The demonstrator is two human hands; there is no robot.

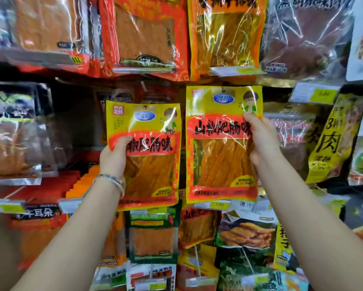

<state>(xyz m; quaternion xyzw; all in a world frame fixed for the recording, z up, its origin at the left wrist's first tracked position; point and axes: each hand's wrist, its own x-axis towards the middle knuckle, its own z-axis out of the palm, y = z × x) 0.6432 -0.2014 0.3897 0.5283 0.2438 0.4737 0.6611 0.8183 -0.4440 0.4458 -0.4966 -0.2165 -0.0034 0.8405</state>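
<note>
Two matching snack packets, yellow with a red band and orange strips showing through a clear window, are held up side by side before a shop rack crowded with hanging packets. At far left hang dark packets (10,133), blurred by motion.

Next comes the left hand (113,156), with a bracelet (111,180) on its wrist. Its thumb lies across the front of the left packet (153,171) and its fingers curl behind the left edge, so the printed face is turned to the viewer. This packet sits a little lower, in front of a darker stretch of the rack.

Just beside it, with a narrow gap between them, is the right packet (218,162), which is higher and level with the row. The right hand (260,141) grips its right edge, thumb on the front near the red band.

Holding each packet by its outer edge leaves both labels uncovered, which suits comparing them or hanging them one after the other. Whether the right packet hangs on a peg or is carried only by the hand is unclear, since its top edge is hard to read against the dark rack.

At far right a yellow-and-black packet (334,139) hangs below a price tag (315,93).
</note>
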